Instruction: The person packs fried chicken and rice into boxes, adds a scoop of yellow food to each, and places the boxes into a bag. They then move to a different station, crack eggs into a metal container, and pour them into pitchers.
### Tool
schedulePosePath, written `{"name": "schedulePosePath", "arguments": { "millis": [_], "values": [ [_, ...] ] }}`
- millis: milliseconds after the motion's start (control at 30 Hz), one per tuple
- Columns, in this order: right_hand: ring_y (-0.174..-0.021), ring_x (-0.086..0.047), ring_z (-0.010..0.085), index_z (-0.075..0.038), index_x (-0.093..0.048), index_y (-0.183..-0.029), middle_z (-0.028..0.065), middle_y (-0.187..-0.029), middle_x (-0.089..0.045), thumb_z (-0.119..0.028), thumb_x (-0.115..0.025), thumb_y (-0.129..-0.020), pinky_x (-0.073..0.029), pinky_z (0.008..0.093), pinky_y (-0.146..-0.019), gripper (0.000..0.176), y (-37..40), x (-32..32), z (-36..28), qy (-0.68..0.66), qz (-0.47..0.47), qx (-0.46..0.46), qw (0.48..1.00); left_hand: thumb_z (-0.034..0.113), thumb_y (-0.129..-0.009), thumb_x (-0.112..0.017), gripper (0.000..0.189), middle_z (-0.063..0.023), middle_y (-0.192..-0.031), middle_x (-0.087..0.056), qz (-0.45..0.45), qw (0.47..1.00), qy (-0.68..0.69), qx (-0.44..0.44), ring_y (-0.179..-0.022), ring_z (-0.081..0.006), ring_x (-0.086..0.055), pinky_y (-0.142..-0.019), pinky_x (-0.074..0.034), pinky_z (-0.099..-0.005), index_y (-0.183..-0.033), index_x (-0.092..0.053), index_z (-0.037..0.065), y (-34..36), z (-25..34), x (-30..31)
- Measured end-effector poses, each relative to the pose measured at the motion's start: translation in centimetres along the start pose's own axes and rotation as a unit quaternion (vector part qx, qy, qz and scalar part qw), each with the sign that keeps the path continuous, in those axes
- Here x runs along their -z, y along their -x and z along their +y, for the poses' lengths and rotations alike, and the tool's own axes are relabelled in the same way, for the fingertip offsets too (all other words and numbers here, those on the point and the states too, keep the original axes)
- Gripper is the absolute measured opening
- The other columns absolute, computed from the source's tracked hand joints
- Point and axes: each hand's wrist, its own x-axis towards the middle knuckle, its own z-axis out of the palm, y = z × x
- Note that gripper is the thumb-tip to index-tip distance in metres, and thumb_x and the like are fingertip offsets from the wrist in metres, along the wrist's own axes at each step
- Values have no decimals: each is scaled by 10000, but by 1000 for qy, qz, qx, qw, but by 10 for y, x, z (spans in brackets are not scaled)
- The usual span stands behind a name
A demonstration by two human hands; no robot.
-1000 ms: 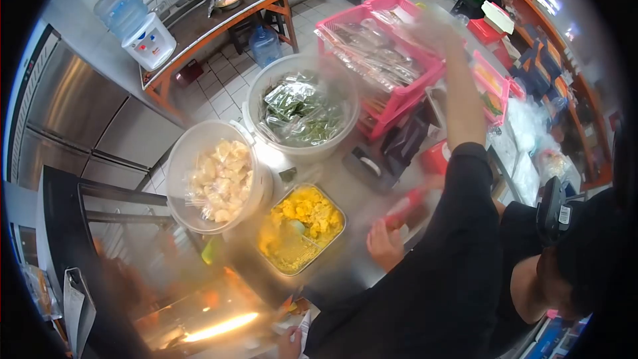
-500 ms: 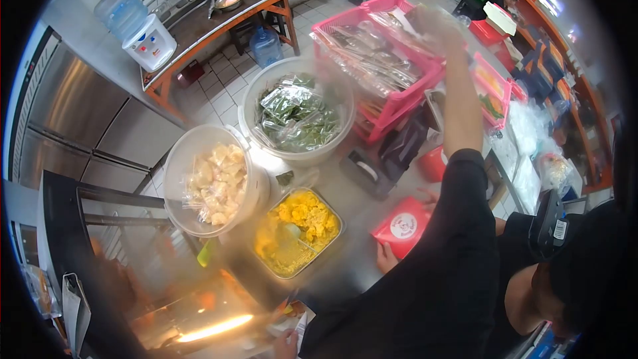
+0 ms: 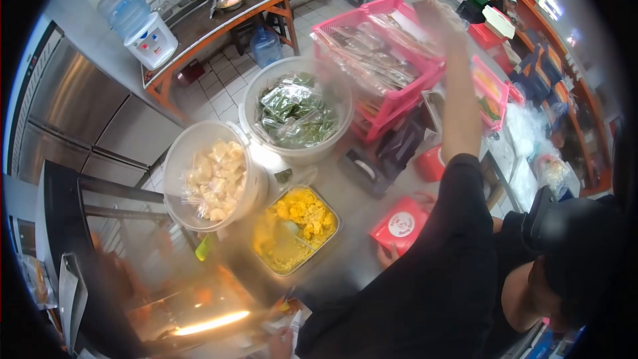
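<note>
White paper (image 3: 297, 323) unmoved against left hand (image 3: 282, 344), grip unclear; co-worker's red box (image 3: 401, 225) now logo-up.

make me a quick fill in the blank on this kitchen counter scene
1. The metal tray holds ___ food.
2. The person in black reaches a raised arm to the ___ crate.
3. This person's other hand touches a flat ___ box.
Missing words: yellow; pink; red.

One fisheye head view looks steeply down from high above the counter (image 3: 359, 223).
</note>
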Motion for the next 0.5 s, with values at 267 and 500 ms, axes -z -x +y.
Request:
{"name": "schedulePosePath", "arguments": {
  "millis": [267,500],
  "values": [
    [-897,-573,126,-78,-588,-986,-16,-976,-602,-92,-513,-887,-459,264,-788,125,135,6,-310,-563,-32,-72,822,232,-826,-683,350,-199,-1112,-619,125,964,-101,-213,-1088,-356,-571,-907,-462,-394,-1134,-638,72,2,93,36],
    [-806,-599,64,-45,-627,-851,34,-888,-668,-135,-621,-907,-444,171,-658,107,443,7,-636,-636,-412,-257,600,159,-745,-776,399,-106,-914,-662,353,874,190,-275,-824,-231,-649,-784,-485,-320,-1079,-599,30,26,103,44]
  ]
}}
